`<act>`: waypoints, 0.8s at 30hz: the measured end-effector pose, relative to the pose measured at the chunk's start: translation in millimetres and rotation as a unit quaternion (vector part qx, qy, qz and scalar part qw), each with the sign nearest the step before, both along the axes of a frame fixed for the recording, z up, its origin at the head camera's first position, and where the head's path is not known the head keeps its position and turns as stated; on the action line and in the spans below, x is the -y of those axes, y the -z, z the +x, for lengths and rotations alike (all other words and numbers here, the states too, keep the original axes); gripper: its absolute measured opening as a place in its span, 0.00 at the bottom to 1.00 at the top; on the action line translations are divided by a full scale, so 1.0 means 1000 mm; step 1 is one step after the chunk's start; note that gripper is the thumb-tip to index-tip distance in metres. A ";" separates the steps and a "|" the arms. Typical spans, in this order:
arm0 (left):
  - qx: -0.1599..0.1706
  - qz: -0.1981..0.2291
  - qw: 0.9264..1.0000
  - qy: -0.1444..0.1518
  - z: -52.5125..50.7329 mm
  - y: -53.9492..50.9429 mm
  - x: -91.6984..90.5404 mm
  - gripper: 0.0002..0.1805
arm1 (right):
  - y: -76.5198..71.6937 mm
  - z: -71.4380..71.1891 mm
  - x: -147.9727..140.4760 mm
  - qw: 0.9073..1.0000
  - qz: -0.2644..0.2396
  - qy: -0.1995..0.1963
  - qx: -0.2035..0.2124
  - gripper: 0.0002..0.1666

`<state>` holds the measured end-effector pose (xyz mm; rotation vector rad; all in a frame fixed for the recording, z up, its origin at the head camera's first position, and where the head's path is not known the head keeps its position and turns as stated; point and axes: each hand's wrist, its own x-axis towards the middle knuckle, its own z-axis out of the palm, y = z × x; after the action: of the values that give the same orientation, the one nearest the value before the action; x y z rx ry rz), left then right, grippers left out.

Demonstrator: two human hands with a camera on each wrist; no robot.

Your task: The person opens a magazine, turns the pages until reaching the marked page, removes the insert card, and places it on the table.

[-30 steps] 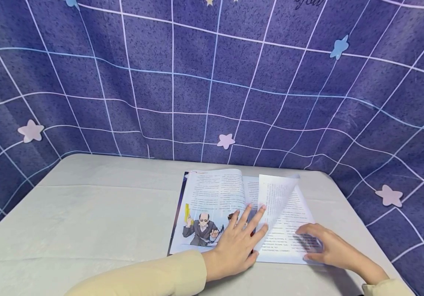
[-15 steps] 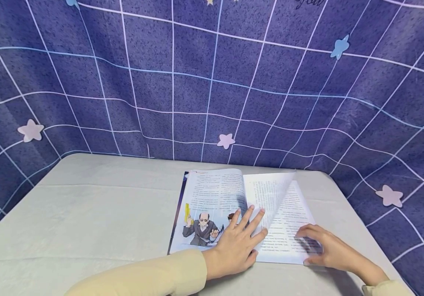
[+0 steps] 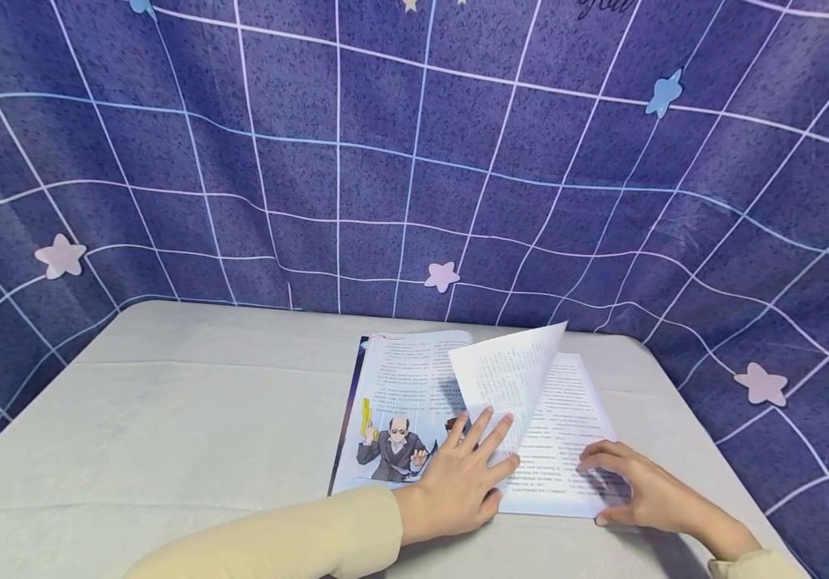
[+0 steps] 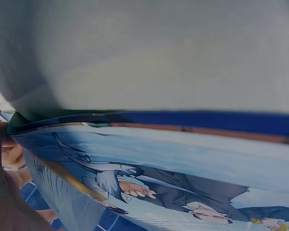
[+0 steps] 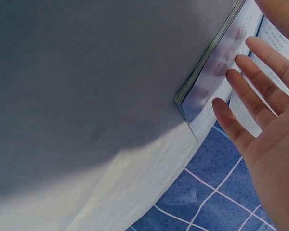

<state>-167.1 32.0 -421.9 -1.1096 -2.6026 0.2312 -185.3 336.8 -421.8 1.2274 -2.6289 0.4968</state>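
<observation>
A magazine lies spread on the table, with printed text on both sides and a cartoon of a person in a suit on its left page. One loose leaf stands up and curls leftward over the middle. My left hand rests spread across the magazine's middle, its fingers over the lower part of that leaf. Beside the lower right corner is my right hand, fingers loosely bent. In the right wrist view, the right hand has its fingers apart with nothing between them. Part of the left hand shows in the left wrist view.
A pale cloth covers the table, which extends well to the left of the magazine. Behind it hangs a blue curtain with grid lines and stars. The table's right edge is close to the right hand.
The raised leaf has swung leftward, from over the right page to partly over the left page. My left hand has shifted very slightly left; the right hand has hardly moved.
</observation>
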 end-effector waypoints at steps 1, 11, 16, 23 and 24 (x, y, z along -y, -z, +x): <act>-0.001 0.002 1.000 0.001 0.000 0.000 0.000 0.26 | 0.000 0.000 0.000 1.000 0.000 -0.002 -0.001 0.34; -0.012 0.000 1.000 0.003 -0.001 0.000 0.003 0.30 | 0.000 -0.001 0.001 1.000 -0.005 -0.013 -0.010 0.33; -0.018 0.002 1.000 0.003 -0.002 0.001 0.004 0.30 | -0.003 0.000 0.001 1.000 -0.003 -0.011 -0.003 0.31; -0.013 0.012 1.000 0.005 -0.003 0.003 0.006 0.31 | -0.009 0.000 0.001 1.000 -0.015 -0.022 0.009 0.28; -0.010 0.013 1.000 0.004 -0.003 0.004 0.006 0.31 | -0.009 0.000 0.001 0.999 -0.017 -0.024 0.010 0.28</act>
<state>-170.6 26.0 -425.5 -1.1032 -2.5748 0.2058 -185.6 335.9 -412.7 1.2854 -2.6011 0.5637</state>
